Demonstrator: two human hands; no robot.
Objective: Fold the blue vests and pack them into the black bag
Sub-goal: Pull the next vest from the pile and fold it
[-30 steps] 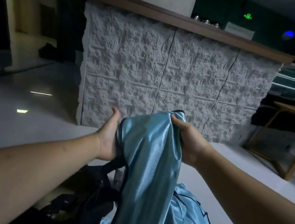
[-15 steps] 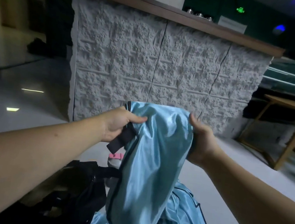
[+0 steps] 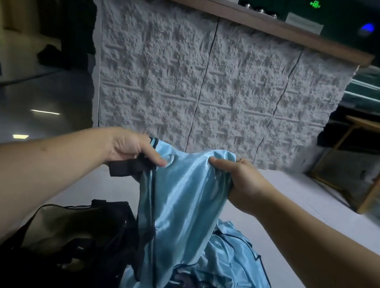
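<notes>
in the head view, we are holding a blue vest [image 3: 182, 206] up in front of us by its top edge, with both arms stretched forward. our left hand [image 3: 132, 146] is gripping the vest's left upper corner, thumb lying across the shiny front, and a black strap [image 3: 129, 168] is bunching under that same grip. our right hand [image 3: 243, 183] is pinching the right upper corner, thumb on the front and the other fingers curling behind the cloth. the vest is hanging down between our hands in long folds, its dark-trimmed left edge running down toward the floor. below it, more blue vests [image 3: 234, 269] are lying crumpled in a heap on the pale floor [image 3: 300, 269], the hanging vest's lower end reaching down onto that heap. the black bag [image 3: 72, 247] is sitting just left of the heap, its mouth gaping and a lighter lining showing inside. ahead of us a rough grey stone-faced counter [image 3: 216, 86] is standing with a wooden top, and a wooden table [image 3: 377, 155] is standing off to the right
</notes>
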